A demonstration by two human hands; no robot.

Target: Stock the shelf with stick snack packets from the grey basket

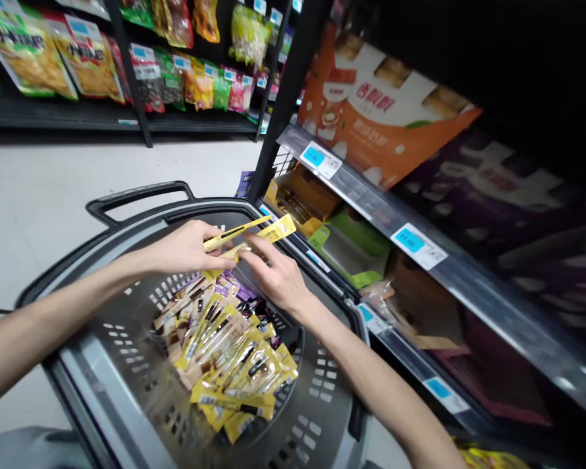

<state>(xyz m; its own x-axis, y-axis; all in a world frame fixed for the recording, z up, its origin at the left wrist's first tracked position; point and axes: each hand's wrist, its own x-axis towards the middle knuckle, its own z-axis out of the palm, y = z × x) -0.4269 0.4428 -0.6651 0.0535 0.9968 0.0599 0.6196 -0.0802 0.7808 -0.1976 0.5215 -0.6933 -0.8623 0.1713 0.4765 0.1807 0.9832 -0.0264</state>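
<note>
- Two bare forearms (78, 306) reach over one grey basket (141, 404).
- One left hand (190, 247) grasps at least two yellow sachets (279, 228), held above the basket's far side.
- One right hand (277, 279) bends its fingers at the lower sachet; whether they grip it cannot be told.
- Beneath, yellow packets (247, 365) overlap too much to count.
- One orange carton (395, 137) stands above two price tags (321, 159).

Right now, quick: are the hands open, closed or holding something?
Left hand: closed, holding yellow sachets.
Right hand: partly curled at the sachets; whether it grips one cannot be told.
</note>
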